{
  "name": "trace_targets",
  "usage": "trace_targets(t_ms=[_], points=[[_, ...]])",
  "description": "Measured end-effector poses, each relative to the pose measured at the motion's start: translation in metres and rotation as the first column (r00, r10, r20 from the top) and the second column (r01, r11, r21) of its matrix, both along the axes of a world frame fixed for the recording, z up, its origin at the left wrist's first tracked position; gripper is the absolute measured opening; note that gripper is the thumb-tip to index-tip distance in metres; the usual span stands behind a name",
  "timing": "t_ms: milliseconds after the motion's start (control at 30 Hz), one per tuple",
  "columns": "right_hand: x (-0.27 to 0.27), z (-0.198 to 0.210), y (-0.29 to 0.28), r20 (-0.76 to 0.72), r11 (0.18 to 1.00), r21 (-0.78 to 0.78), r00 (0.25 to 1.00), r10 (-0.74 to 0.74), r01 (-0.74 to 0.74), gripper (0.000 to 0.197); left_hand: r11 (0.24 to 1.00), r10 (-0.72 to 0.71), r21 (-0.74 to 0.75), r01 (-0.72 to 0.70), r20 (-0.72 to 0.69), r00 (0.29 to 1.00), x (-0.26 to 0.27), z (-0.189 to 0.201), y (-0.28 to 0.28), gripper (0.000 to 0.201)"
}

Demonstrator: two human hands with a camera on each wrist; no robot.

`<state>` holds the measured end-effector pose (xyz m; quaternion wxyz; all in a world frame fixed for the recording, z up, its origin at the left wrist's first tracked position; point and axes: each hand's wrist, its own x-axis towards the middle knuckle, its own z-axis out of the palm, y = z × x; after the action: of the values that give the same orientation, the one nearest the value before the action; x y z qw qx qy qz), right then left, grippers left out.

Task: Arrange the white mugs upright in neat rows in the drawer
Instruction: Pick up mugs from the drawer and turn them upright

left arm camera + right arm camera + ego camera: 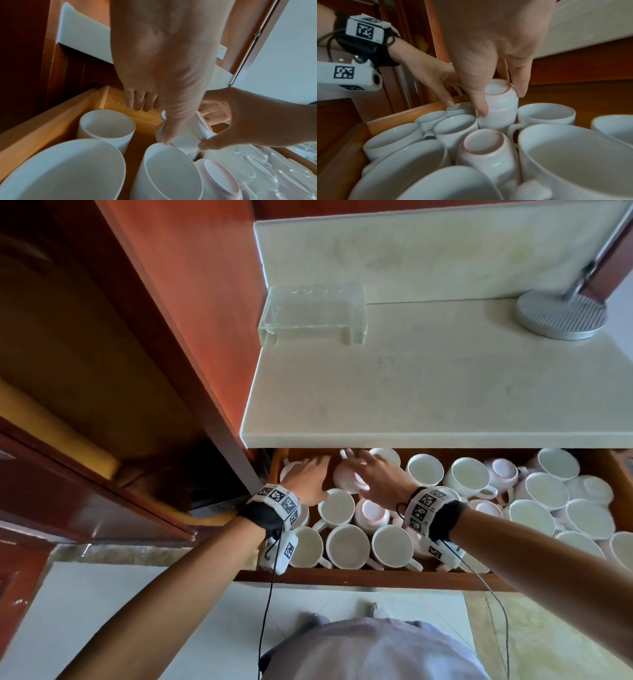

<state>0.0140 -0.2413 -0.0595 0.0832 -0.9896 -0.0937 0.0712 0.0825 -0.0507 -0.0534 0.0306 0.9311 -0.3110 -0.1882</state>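
Only patterned wristband tags (pixel 278 499), unreadable

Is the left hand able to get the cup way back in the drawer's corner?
Probably yes. The left hand hovers right above the corner mug, which stands upright with its rim uncovered. The right hand is busy on the upside-down mug beside it.

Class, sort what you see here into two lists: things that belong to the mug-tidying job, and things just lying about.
Part of the job:
- upside-down mug, held by the right hand
- left hand, touching that mug
- upright mugs
- drawer

Just lying about:
- clear stand
- grey round base
- countertop
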Motion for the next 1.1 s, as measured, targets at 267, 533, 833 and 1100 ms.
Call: trace_targets(t_ms=[267, 533, 833, 1100], points=[[-0.019, 0.016, 0.001, 0.040, 0.996, 0.080, 0.998, -0.049, 0.045, 0.078, 0.994, -0.080, -0.069, 0.080, 0.000, 0.997, -0.006, 0.012, -0.008, 0.071], [-0.034, 0.044, -0.011, 0.081, 0.959, 0.258, 0.986, -0.146, 0.121, 0.071, 0.984, -0.127, -0.137, 0.116, -0.073, 0.989, -0.014, 0.021, -0.012, 0.085], [-0.051, 0.069, -0.025, -0.011, 0.814, 0.510, 0.948, -0.317, 0.278, 0.068, 0.914, -0.129, -0.400, 0.072, -0.117, 0.985, -0.025, 0.038, -0.007, 0.070], [-0.044, 0.087, -0.040, -0.231, 0.369, 0.887, 0.959, -0.166, 0.277, 0.058, 0.724, 0.028, -0.634, -0.273, -0.368, 0.929, -0.023, 0.070, 0.014, 0.074]])
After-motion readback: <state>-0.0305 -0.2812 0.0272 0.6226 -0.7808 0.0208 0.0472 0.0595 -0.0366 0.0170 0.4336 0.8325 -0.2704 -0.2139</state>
